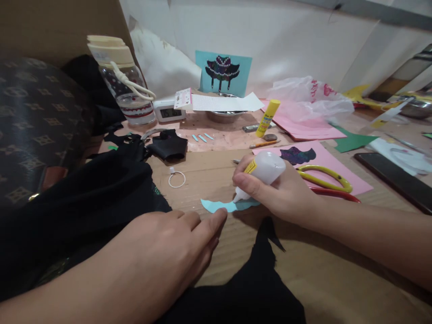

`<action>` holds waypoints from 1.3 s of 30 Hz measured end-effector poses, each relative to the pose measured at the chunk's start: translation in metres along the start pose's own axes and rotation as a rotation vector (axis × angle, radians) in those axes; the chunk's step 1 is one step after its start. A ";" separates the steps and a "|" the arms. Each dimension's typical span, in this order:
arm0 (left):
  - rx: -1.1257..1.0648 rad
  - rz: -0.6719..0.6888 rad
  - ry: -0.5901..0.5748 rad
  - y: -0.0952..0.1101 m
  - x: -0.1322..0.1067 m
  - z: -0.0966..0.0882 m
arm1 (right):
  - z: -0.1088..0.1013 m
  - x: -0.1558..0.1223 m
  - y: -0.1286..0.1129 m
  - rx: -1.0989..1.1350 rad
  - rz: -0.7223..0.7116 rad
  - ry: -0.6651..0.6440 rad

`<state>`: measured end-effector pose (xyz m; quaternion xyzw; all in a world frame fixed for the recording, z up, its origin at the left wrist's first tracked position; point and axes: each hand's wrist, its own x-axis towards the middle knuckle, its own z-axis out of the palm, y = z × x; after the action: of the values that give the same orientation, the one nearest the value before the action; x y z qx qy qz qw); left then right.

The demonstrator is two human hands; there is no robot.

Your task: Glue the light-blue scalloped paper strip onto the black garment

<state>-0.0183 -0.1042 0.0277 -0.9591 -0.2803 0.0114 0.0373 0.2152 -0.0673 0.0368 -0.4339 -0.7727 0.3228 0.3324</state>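
My right hand (pixel 270 189) is wrapped round a squeeze glue bottle (pixel 268 166) with a yellow label. The bottle is tipped nozzle down, its tip at the upper edge of a wavy light-blue paper strip (pixel 212 206). Part of the strip's right end is hidden behind my right hand. My left hand (pixel 175 247) holds the strip against the cardboard (pixel 216 166) with a fingertip, its other fingers bent. Black fabric (pixel 249 279) with a pointed end lies in front, and more black cloth (pixel 128 193) is by my left forearm.
Yellow-and-red-handled scissors (pixel 327 180) lie on pink paper beside a dark shiny cutout (pixel 299 155). Behind are a glue stick (pixel 268 118), a pencil (pixel 265 144), a metal bowl (pixel 226 116) and a water bottle (pixel 123 81). A phone (pixel 394 177) is at right; a white ring tie (pixel 177 179) lies left.
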 end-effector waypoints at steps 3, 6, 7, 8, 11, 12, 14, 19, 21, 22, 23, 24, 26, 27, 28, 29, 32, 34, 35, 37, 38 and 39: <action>0.003 0.003 -0.009 0.000 -0.001 0.001 | 0.000 0.001 0.000 0.005 -0.003 0.002; 0.001 0.009 0.003 0.001 -0.002 0.000 | 0.001 0.002 0.000 -0.001 -0.014 0.003; 0.001 0.008 0.010 0.001 -0.002 0.000 | 0.001 0.002 0.001 -0.004 -0.017 0.003; 0.000 0.005 0.011 0.000 -0.001 0.000 | 0.001 0.002 0.001 -0.004 -0.020 0.003; 0.002 0.002 0.005 0.000 -0.001 -0.002 | 0.001 0.001 0.002 0.006 -0.024 0.001; 0.001 0.004 0.008 0.000 -0.001 -0.002 | 0.001 0.001 0.002 0.007 -0.023 0.000; -0.001 0.002 0.013 0.000 -0.001 -0.001 | 0.001 0.001 0.002 0.004 -0.023 -0.003; -0.023 -0.005 0.028 0.000 0.000 0.001 | 0.001 0.001 0.003 -0.006 -0.015 0.007; -0.025 -0.004 0.037 0.000 0.000 0.001 | 0.000 0.000 0.002 0.000 -0.014 0.004; -0.026 -0.007 0.040 0.000 0.000 0.001 | 0.000 0.000 0.002 0.006 -0.016 0.004; -0.024 -0.010 0.038 0.000 -0.001 0.002 | 0.000 0.000 0.001 0.016 -0.019 0.016; -0.021 -0.011 0.036 0.000 -0.001 0.002 | 0.000 -0.001 0.001 0.035 -0.026 0.037; -0.014 -0.008 0.021 0.000 -0.002 0.003 | -0.001 -0.001 -0.001 0.084 -0.037 0.091; -0.012 -0.009 0.013 0.000 -0.002 0.003 | -0.001 -0.001 -0.002 0.102 -0.033 0.109; -0.013 -0.012 0.007 0.000 -0.002 0.003 | -0.001 -0.001 -0.002 0.110 -0.023 0.118; -0.020 -0.019 0.001 0.000 -0.002 0.003 | -0.001 0.000 -0.003 0.104 -0.011 0.115; -0.035 -0.046 -0.013 0.001 -0.001 0.002 | 0.000 0.000 -0.002 0.068 -0.003 0.071; -0.029 -0.046 -0.022 0.001 0.000 0.001 | 0.000 0.000 -0.001 0.059 -0.016 0.039; -0.023 -0.041 -0.021 0.001 0.000 0.001 | 0.001 0.000 -0.001 0.055 -0.019 0.022; -0.014 -0.032 -0.006 0.001 0.000 0.001 | 0.001 -0.001 0.001 0.041 -0.022 -0.001; -0.014 -0.027 0.000 0.001 -0.001 0.001 | 0.001 -0.001 0.001 0.032 -0.026 -0.009; -0.014 -0.023 0.005 0.000 -0.001 0.002 | 0.001 -0.001 0.001 0.023 -0.032 -0.009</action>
<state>-0.0188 -0.1050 0.0261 -0.9561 -0.2914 0.0064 0.0314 0.2156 -0.0682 0.0351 -0.4159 -0.7773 0.3283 0.3391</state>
